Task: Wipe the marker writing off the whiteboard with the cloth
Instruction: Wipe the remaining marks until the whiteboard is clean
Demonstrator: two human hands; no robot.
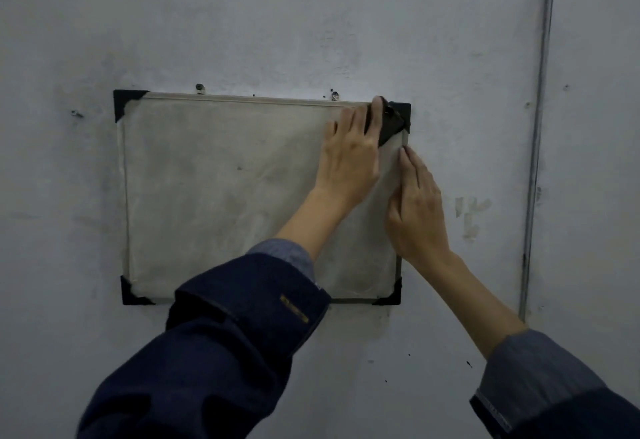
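**Board nearly clean; last work is at the top right corner**

Your left hand (349,154) lies flat on the upper right of the whiteboard (221,196), fingers straight and pointing up. Its fingertips press a dark wad, which I take to be the cloth (389,127), against the board just inside the black top right corner cap (403,111). The cloth sits under and beside those fingers, touching the board; nothing is curled round it as far as I can see.

Your right hand (417,210) rests just below and to the right, fingers straight and together, fingertips touching the board's right edge. It holds nothing and seems to steady the frame.

Outward from there, the board hangs on the wall (311,23) from two small hooks at its top rail. Its surface shows grey smears and one small dark speck (239,168) near the middle, but no readable writing. By my reading, most of the wiping is done; the corner under the cloth, the speck and the haze remain.
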